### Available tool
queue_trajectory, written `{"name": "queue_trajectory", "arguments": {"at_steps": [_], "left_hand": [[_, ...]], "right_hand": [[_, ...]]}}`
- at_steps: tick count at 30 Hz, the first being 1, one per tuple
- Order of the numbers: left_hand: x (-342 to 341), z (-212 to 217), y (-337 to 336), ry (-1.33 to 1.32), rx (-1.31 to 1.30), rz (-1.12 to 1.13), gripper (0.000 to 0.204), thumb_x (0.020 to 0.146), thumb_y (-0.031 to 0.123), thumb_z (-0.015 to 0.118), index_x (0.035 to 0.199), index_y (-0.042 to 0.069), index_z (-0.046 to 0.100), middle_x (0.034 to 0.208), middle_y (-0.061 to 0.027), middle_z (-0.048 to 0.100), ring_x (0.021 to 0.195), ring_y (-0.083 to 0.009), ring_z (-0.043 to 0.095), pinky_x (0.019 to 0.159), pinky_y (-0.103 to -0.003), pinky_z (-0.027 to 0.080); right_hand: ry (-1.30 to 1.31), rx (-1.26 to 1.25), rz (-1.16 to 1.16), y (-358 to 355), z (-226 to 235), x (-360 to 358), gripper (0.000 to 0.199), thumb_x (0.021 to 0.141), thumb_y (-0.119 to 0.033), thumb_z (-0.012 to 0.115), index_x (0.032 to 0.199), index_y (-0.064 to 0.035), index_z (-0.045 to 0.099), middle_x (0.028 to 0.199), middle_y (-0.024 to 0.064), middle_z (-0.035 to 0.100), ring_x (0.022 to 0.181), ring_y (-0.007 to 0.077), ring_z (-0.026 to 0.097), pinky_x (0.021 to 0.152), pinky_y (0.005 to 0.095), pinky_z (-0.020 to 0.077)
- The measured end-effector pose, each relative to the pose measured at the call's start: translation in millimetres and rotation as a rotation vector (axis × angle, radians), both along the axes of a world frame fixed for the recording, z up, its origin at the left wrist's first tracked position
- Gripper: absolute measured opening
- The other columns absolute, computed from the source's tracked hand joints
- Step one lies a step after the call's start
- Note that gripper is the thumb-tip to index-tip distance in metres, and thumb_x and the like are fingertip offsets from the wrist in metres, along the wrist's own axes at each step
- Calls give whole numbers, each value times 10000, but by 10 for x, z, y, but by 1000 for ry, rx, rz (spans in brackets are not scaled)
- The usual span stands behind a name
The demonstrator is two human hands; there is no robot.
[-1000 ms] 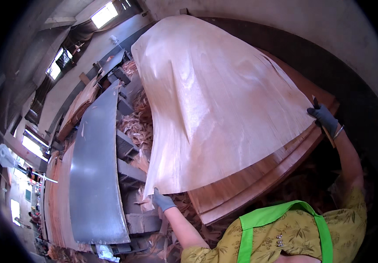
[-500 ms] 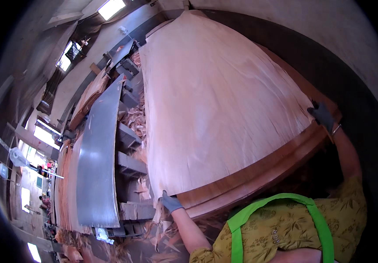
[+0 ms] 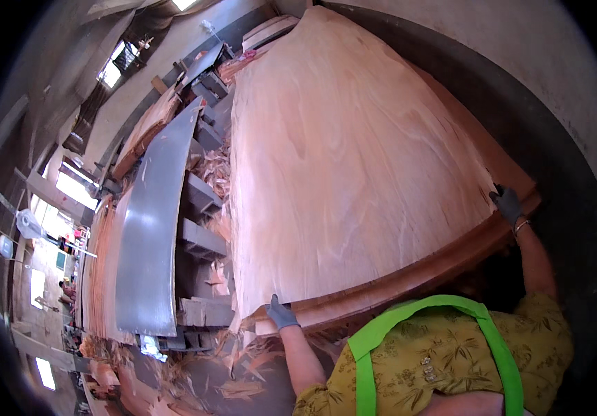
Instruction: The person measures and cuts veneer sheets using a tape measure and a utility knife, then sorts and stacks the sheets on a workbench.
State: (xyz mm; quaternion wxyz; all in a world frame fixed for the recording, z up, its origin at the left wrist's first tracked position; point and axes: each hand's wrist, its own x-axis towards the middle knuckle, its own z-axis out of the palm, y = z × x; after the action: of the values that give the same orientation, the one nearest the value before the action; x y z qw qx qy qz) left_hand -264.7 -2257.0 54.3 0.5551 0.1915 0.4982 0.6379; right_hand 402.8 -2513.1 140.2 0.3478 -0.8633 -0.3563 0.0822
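A large thin sheet of pale wood veneer (image 3: 354,159) lies spread over a stack of veneer sheets (image 3: 416,277). My left hand (image 3: 281,313), in a grey glove, grips the sheet's near left corner. My right hand (image 3: 507,204), also grey-gloved with a bangle at the wrist, holds the sheet's near right corner at the stack's edge. My yellow patterned sleeves and green straps (image 3: 423,347) fill the lower edge.
A long grey metal panel (image 3: 149,256) on a machine frame runs along the left of the stack. Veneer scraps (image 3: 243,374) litter the floor below. More veneer piles (image 3: 101,277) lie further left. A dark wall (image 3: 562,139) borders the stack on the right.
The sheet was raised and billowing; it has come down flat onto the stack. Both hands lowered with its corners, the left one dropping toward the stack's near edge.
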Motion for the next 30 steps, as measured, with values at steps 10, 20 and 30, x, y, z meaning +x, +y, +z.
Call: {"name": "queue_trajectory", "arguments": {"at_steps": [10,20,30], "left_hand": [[-414,-332,128,-46,-165,13,497,923,364,418,1276,17,454,1266,-126,517,1111,-297,520,937,-425,426],[-464,-899,142,-18,-235,-131,455,949,307,316,1299,41,432,1319,-104,474,1192,-287,467,1004,-440,391],[-304,-733,106,-168,-281,-7,449,901,312,506,1271,65,450,1253,-117,518,1127,-311,502,934,-493,428]], "right_hand": [[-42,-207,-68,-54,-512,169,354,809,-220,633,1027,57,606,986,233,638,943,301,629,761,369,472],[-1,-91,-82,-28,-770,474,315,814,-165,619,1049,44,601,1026,221,632,993,339,598,788,388,470],[8,-322,-46,118,-1104,772,362,840,-284,587,1032,22,608,831,177,649,769,297,630,632,395,464]]}}
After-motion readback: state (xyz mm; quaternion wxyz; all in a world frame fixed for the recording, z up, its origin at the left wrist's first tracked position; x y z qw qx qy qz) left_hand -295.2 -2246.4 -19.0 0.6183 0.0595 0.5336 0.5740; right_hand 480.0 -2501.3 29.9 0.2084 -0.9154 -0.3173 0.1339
